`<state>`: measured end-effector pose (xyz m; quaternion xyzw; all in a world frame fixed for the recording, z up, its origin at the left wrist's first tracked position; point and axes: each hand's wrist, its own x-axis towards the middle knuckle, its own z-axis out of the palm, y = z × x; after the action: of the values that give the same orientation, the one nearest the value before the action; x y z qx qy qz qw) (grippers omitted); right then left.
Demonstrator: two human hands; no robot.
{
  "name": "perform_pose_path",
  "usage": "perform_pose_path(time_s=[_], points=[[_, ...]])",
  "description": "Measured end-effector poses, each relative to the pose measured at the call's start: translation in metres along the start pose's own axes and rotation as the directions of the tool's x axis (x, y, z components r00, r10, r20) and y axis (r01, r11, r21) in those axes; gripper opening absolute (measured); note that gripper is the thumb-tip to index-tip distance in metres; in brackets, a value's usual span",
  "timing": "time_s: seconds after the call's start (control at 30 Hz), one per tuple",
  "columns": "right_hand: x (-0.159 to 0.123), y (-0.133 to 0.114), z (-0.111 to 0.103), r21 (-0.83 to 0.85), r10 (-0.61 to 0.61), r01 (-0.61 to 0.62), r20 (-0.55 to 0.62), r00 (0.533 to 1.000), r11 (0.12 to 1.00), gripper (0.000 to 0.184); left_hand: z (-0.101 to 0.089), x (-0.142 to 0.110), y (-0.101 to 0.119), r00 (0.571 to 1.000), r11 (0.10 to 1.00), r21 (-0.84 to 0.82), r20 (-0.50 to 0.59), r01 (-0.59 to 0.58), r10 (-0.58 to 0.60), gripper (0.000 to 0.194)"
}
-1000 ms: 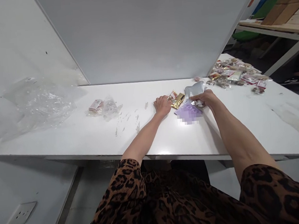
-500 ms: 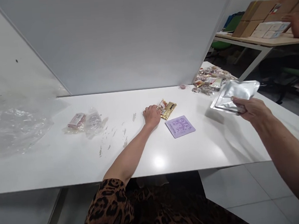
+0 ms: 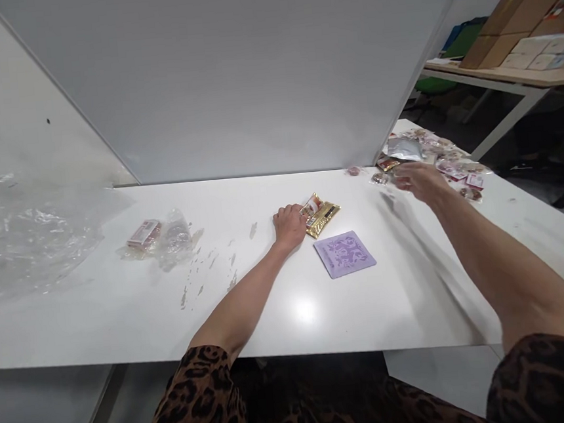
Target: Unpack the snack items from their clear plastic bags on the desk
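Note:
My left hand (image 3: 290,227) rests on the white table with its fingers curled, the thumb side gripping the edge of the shiny gold packets (image 3: 323,219). Part of the packets is hidden under the thumb. Just nearer to me lies a flat lilac sachet (image 3: 345,254) with a darker purple print. My right hand (image 3: 422,183) reaches over the front of a heap of small clear-wrapped packets (image 3: 447,151) at the right, its fingers stretched out and slightly blurred. Beyond these fingers, a silver pouch (image 3: 405,149) lies on the heap, out of my hand.
To the left are a red-and-white wrapped packet (image 3: 144,233) and a crumpled clear bag (image 3: 175,237). Large clear plastic (image 3: 32,233) covers the far left. A grey panel (image 3: 250,76) stands along the back. Cardboard boxes (image 3: 517,20) sit on another table.
My right hand has moved left and away from me, and the silver pouch has left it for the heap. My left hand stays at the gold packets. The view has shifted slightly.

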<state>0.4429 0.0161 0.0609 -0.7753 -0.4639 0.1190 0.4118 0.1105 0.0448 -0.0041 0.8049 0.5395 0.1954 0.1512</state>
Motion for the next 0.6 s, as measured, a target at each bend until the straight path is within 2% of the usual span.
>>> perform_pose_path(time_s=[0.03, 0.1, 0.13, 0.2, 0.23, 0.27, 0.3, 0.37, 0.43, 0.5, 0.53, 0.6], points=[[-0.019, 0.003, 0.005, 0.039, 0.004, -0.007, 0.077, 0.997, 0.999, 0.003, 0.0, 0.0, 0.001, 1.0, 1.0, -0.002, 0.002, -0.003, 0.003, 0.029], [-0.061, 0.007, 0.012, 0.079, -0.077, 0.057, 0.272, 0.959, 0.995, 0.018, 0.0, 0.001, 0.002, 1.0, 1.0, -0.004, 0.004, -0.002, 0.002, 0.029], [-0.081, 0.006, 0.015, 0.073, -0.16, 0.142, 0.399, 0.903, 0.987, 0.032, 0.0, 0.001, 0.003, 1.0, 1.0, -0.005, 0.002, -0.003, 0.003, 0.029], [-0.116, 0.001, 0.021, 0.033, -0.302, 0.362, 0.625, 0.72, 0.932, 0.066, 0.001, 0.002, 0.003, 1.0, 1.0, -0.014, -0.005, -0.011, 0.011, 0.028], [-0.128, -0.003, 0.024, 0.0, -0.332, 0.464, 0.699, 0.633, 0.886, 0.082, 0.001, 0.002, 0.003, 1.0, 1.0, -0.025, -0.01, -0.016, 0.015, 0.028], [-0.138, -0.008, 0.027, -0.043, -0.334, 0.536, 0.739, 0.585, 0.843, 0.093, 0.001, 0.002, 0.003, 1.0, 0.999, -0.04, -0.018, -0.019, 0.019, 0.027], [-0.144, -0.011, 0.03, -0.088, -0.321, 0.57, 0.752, 0.576, 0.817, 0.1, 0.002, 0.003, 0.003, 0.999, 0.998, -0.061, -0.027, -0.019, 0.017, 0.026], [-0.15, -0.016, 0.033, -0.162, -0.259, 0.528, 0.73, 0.633, 0.833, 0.105, 0.002, 0.003, 0.001, 0.999, 0.992, -0.122, -0.05, 0.001, -0.007, 0.022], [-0.153, -0.018, 0.034, -0.143, -0.158, 0.358, 0.708, 0.689, 0.923, 0.094, 0.001, 0.001, 0.0, 0.995, 0.974, -0.223, -0.082, 0.028, -0.048, 0.017], [-0.155, -0.017, 0.033, 0.0, -0.068, 0.094, 0.691, 0.72, 0.996, 0.076, 0.0, -0.001, -0.001, 0.989, 0.933, -0.359, -0.123, 0.035, -0.085, 0.012], [-0.156, -0.016, 0.032, 0.109, -0.042, -0.04, 0.664, 0.747, 0.993, 0.069, 0.0, -0.002, -0.001, 0.985, 0.901, -0.434, -0.139, 0.029, -0.099, 0.01], [-0.158, -0.017, 0.034, 0.346, 0.008, -0.234, 0.546, 0.838, 0.909, 0.059, 0.0, -0.004, -0.001, 0.982, 0.81, -0.586, -0.14, 0.02, -0.125, 0.008]])
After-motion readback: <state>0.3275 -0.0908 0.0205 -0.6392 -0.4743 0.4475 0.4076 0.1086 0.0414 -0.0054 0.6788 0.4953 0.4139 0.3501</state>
